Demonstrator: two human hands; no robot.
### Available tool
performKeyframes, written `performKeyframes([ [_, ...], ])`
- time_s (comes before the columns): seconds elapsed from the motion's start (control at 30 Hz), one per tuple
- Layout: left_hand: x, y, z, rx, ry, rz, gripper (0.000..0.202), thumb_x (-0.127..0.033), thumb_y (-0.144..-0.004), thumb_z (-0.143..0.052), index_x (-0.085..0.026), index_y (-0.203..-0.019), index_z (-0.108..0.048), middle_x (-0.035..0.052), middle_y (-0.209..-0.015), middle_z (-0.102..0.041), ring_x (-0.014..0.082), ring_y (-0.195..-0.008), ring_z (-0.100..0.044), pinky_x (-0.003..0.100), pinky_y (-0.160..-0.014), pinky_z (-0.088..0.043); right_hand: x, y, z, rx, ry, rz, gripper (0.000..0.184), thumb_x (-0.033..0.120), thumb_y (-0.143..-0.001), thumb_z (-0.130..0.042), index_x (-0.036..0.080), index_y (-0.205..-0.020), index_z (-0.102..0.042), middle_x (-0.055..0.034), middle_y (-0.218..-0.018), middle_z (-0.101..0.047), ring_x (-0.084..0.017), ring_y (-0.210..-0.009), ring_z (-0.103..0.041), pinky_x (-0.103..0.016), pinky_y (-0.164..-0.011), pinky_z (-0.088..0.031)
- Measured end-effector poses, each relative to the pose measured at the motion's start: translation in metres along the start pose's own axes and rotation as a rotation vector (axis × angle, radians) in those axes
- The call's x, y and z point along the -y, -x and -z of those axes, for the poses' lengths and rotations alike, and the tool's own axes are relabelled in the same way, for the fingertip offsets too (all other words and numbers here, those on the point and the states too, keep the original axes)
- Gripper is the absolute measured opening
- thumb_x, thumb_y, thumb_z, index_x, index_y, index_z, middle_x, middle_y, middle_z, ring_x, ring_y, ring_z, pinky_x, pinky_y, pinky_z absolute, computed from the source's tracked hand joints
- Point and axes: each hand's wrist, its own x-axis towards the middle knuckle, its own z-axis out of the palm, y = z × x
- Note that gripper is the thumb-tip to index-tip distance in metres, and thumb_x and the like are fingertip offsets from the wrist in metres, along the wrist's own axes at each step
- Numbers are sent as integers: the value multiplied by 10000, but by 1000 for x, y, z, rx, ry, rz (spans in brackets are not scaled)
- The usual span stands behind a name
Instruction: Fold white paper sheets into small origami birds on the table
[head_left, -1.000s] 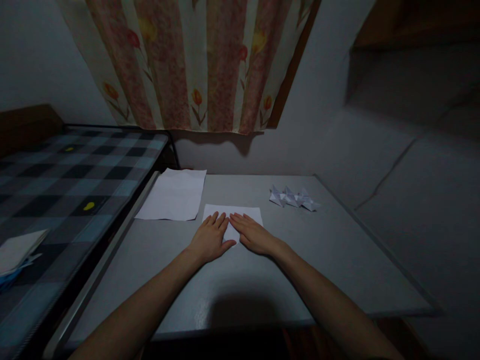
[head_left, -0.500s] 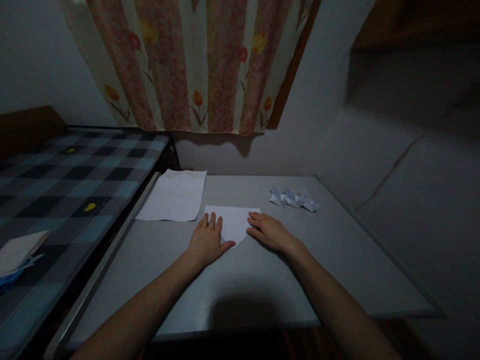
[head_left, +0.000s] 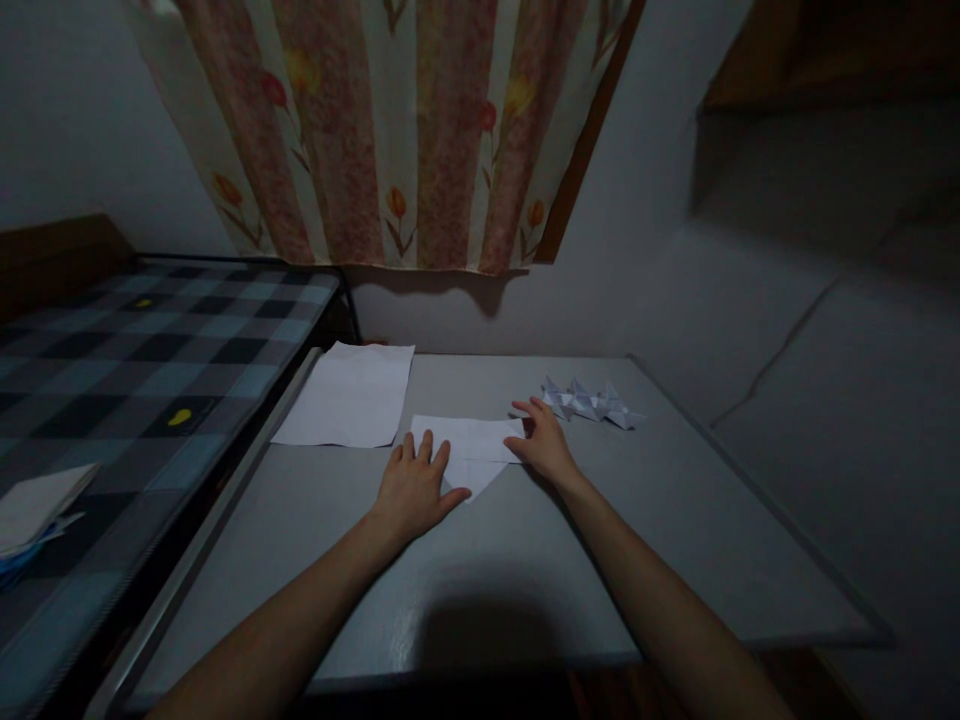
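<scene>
A white sheet of paper (head_left: 484, 440), folded to a straight band at the top and a downward point below, lies flat on the table. My left hand (head_left: 412, 490) rests spread on its left part, the thumb reaching across near the lower point. At the paper's right edge is my right hand (head_left: 551, 448), with thumb and fingers apart and curved around the corner. The thumb tip overlaps the edge; whether it presses on the paper I cannot tell. Just beyond the right hand stand three folded white paper shapes (head_left: 586, 402) in a row, with pointed tips.
Flat white sheets (head_left: 349, 395) lie at the back left of the grey table (head_left: 675, 540). A bed with a checked mattress (head_left: 187, 340) borders the left side. A patterned curtain (head_left: 390, 130) hangs at the back wall, and a wooden shelf (head_left: 832, 60) juts out upper right.
My right hand has shifted slightly right and its fingers have lifted and curved, uncovering more of the folded paper. The left hand stays almost in place.
</scene>
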Motion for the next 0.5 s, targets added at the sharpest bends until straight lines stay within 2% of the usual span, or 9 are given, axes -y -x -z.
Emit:
performKeyframes([
  [0.07,0,0,-1,-2,5,-3,732,-692,-805,-432,-208,-1354,-430,164,-1433,-415,420,-1285,-374,515,-998,-329,-2,0,-2,6,-124,-40,690,170,-592,-657,165,-1272,-537,-176,-1335,-486,-264,-1083,-581,-396,-851,-504],
  [0.17,1,1,0,-12,15,-20,725,-674,-807,-451,-214,-1367,-415,159,-1454,-386,413,-1297,-362,511,-1007,-328,-3,1,-4,119,-330,-83,798,184,-624,-638,140,-1384,-401,-132,-1059,-663,-192,-748,-650,-324,-645,-536],
  [0.2,1,1,0,-21,16,-29,730,-666,-805,-466,-216,-1377,-403,158,-1464,-372,408,-1307,-352,512,-1017,-322,-1,1,-4,144,-368,-94,776,191,-630,-636,125,-1371,-418,-110,-962,-690,-178,-666,-637,-309,-596,-528],
  [0.27,0,0,2,-55,16,-45,754,-646,-798,-500,-220,-1405,-362,153,-1490,-331,395,-1338,-311,519,-1047,-290,4,2,-1,116,-390,-88,601,215,-634,-640,114,-1222,-568,-79,-847,-702,-176,-628,-625,-307,-585,-523],
  [0.3,0,0,4,-80,16,-52,769,-634,-796,-516,-221,-1420,-337,150,-1505,-305,387,-1357,-282,524,-1066,-266,8,2,1,53,-387,-74,469,233,-640,-640,122,-1095,-640,-71,-825,-702,-184,-649,-630,-318,-610,-528],
  [0.37,0,-1,8,-138,19,-65,794,-608,-797,-539,-217,-1443,-295,144,-1531,-251,371,-1394,-216,524,-1102,-212,17,3,8,-146,-370,-16,244,277,-681,-626,150,-881,-687,-63,-816,-699,-203,-726,-641,-352,-693,-535],
  [0.43,0,-2,11,-198,24,-78,790,-578,-812,-539,-203,-1454,-274,144,-1546,-208,352,-1421,-152,515,-1128,-167,25,6,16,-373,-328,68,183,315,-751,-591,176,-828,-681,-58,-818,-690,-215,-787,-641,-387,-760,-529],
  [0.5,2,-1,13,-249,27,-97,750,-550,-837,-519,-200,-1454,-274,140,-1553,-184,337,-1437,-94,514,-1141,-137,30,12,23,-505,-231,168,184,347,-799,-570,201,-828,-677,-68,-842,-684,-232,-850,-635,-428,-815,-512],
])
